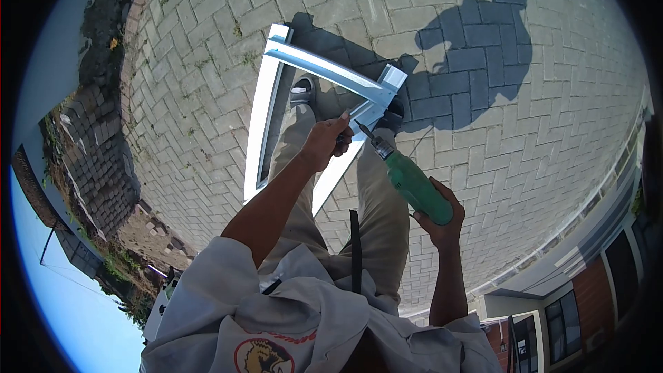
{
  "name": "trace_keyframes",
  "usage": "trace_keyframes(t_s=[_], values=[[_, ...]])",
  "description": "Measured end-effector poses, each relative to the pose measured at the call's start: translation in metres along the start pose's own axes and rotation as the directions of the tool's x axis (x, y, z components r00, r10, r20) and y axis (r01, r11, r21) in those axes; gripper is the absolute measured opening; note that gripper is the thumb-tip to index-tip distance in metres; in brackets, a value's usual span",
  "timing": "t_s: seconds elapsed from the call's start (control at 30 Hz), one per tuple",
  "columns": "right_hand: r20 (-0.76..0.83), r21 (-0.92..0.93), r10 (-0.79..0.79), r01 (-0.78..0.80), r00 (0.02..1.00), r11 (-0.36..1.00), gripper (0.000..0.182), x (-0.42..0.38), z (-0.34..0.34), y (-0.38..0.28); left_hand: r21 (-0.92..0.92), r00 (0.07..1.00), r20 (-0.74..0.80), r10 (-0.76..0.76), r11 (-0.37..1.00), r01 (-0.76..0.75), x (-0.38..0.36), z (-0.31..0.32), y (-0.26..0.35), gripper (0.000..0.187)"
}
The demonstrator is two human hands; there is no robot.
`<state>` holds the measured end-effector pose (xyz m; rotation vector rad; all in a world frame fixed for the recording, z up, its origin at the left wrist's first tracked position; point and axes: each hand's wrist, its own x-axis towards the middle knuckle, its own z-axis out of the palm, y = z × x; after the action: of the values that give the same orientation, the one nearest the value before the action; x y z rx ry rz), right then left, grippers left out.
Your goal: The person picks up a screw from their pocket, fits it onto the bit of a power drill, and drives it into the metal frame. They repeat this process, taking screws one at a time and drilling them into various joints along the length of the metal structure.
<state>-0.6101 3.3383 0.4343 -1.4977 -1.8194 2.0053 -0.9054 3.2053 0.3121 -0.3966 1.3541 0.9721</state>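
Note:
A white and silver metal frame (pixel 257 128) of joined bars is propped over my shoes, tilted between my legs. My right hand (pixel 442 217) is wrapped round the rear of a green power drill (pixel 418 185). The drill's chuck and dark bit point up and left, the tip close to the frame's right corner. Beside that corner is my left hand (pixel 326 144), its fingers curled and the foremost fingertip against the inner edge of the right bar. Something small and dark shows among the curled fingers; I cannot make out what it is.
Grey block paving (pixel 207 41) spreads all around, with my shadow (pixel 476 62) at the upper right. Stacked paving blocks (pixel 100 159) stand along the left side. A building with windows (pixel 563 321) is at the lower right. A dark strap (pixel 355 249) hangs at my waist.

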Motion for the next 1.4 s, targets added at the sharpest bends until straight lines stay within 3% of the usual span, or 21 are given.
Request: trace_keyframes(t_s=[0.2, 0.3, 0.43, 0.53, 0.73, 0.93, 1.03, 1.3, 1.4], values=[[-0.17, -0.254, 0.024, -0.067, 0.985, 0.965, 0.074, 0.048, 0.035, 0.043, 0.42, 0.997, -0.078, -0.004, 0.907, 0.036, -0.019, -0.029, -0.019, 0.041], [-0.241, -0.348, -0.023, -0.065, 0.97, 0.935, 0.07, 0.093, 0.057, 0.102, 0.654, 0.988, -0.095, 0.124, 0.755, -0.032, -0.03, -0.072, -0.05, 0.042], [-0.29, -0.449, 0.123, -0.248, 0.949, 0.858, 0.066, 0.137, 0.075, 0.15, 0.845, 0.959, -0.15, 0.239, 0.534, -0.001, -0.066, -0.114, -0.072, 0.043], [-0.278, -0.475, 0.143, -0.265, 0.95, 0.839, 0.065, 0.154, 0.079, 0.172, 0.885, 0.947, -0.191, 0.259, 0.463, 0.052, -0.09, -0.132, -0.083, 0.042], [-0.262, -0.51, 0.175, -0.29, 0.949, 0.81, 0.066, 0.17, 0.084, 0.187, 0.82, 0.929, -0.269, 0.255, 0.566, 0.082, -0.099, -0.133, -0.086, 0.04], [-0.27, -0.539, 0.192, -0.314, 0.943, 0.782, 0.067, 0.179, 0.093, 0.192, 0.829, 0.924, -0.281, 0.259, 0.55, 0.098, -0.1, -0.13, -0.078, 0.04], [-0.274, -0.554, 0.192, -0.318, 0.942, 0.769, 0.068, 0.176, 0.097, 0.196, 0.891, 0.918, -0.29, 0.271, 0.427, 0.156, -0.106, -0.126, -0.07, 0.039], [-0.144, -0.739, 0.249, -0.272, 0.958, 0.617, 0.076, 0.184, 0.1, 0.186, 0.934, 0.763, -0.29, 0.578, 0.345, 0.093, -0.1, -0.125, -0.089, 0.031], [-0.144, -0.748, 0.227, -0.256, 0.963, 0.612, 0.065, 0.184, 0.101, 0.175, 0.937, 0.745, -0.287, 0.603, 0.336, 0.089, -0.096, -0.126, -0.095, 0.029]])
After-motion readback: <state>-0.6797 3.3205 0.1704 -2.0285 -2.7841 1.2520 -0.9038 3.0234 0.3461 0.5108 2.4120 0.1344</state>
